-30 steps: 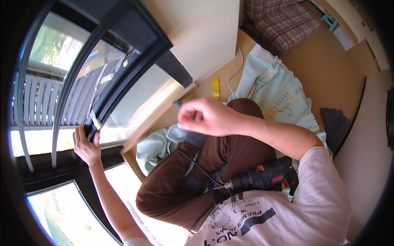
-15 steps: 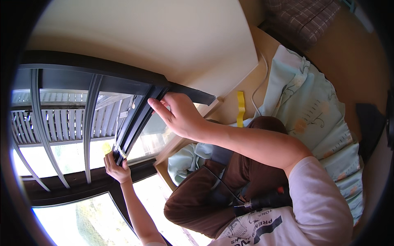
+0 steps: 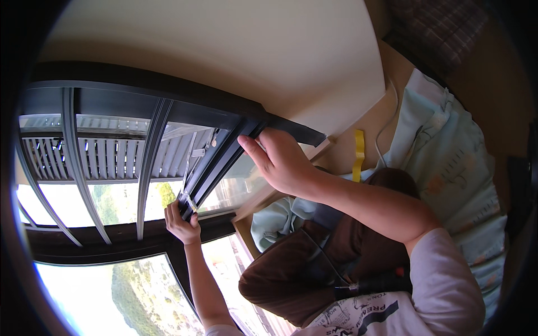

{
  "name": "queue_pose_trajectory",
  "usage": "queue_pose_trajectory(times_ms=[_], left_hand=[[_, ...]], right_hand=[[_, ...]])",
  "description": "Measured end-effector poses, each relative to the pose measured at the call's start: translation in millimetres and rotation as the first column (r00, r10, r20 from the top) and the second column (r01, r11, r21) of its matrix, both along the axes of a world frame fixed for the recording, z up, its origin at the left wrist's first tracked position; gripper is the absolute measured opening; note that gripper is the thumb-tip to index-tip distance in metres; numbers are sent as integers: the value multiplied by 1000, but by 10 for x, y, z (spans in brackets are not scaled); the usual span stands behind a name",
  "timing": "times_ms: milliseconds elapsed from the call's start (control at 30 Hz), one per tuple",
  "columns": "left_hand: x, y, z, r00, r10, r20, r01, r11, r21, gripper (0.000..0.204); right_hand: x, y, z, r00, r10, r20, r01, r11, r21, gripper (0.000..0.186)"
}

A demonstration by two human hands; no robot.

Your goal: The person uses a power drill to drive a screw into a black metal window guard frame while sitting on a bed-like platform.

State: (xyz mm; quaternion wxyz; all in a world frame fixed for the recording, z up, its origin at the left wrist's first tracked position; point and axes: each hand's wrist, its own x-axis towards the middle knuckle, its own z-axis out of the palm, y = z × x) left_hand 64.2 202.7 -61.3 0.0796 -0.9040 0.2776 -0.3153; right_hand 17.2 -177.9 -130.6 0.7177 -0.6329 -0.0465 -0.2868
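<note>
A dark window sash [image 3: 223,162] stands swung open at an angle, its thick edge running between my two hands. My left hand [image 3: 183,225] is wrapped round the sash's lower end, beside a small whitish piece [image 3: 191,203] on the edge whose kind I cannot make out. Higher up, my right hand [image 3: 284,162] grips the same sash near the dark upper frame [image 3: 140,89], thumb on the near face and the other fingers mostly hidden behind it. A thin metal window stay [image 3: 193,159] shows behind the sash.
Vertical dark bars [image 3: 147,168] cross the opening at left. Below me lie my crossed legs [image 3: 291,274], with a black device [image 3: 375,284] and cable at my lap. A yellow strip [image 3: 358,154], a white cable [image 3: 392,123] and pale green flowered cloth [image 3: 448,162] are at right.
The whole view has shifted, so the window, hands and cloth sit farther right in the picture. Both hands keep their places on the sash.
</note>
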Motion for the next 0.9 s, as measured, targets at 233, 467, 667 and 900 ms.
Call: queue_pose_trajectory(times_ms=[233,467,667,900], left_hand=[[-4,-45,5,1000,-13,19,13,1000,-8,93],[-32,-107,18,1000,-4,21,4,1000,-20,94],[-41,-122,4,999,7,39,-6,1000,-27,95],[-31,-69,15,998,-32,46,31,999,10,84]], right_hand=[[-29,8,-10,1000,-16,12,15,999,28,51],[-41,-23,17,999,40,-14,-39,996,79,52],[-43,-58,-6,996,82,-41,-78,994,77,46],[-36,-42,11,998,66,-20,-64,995,71,51]])
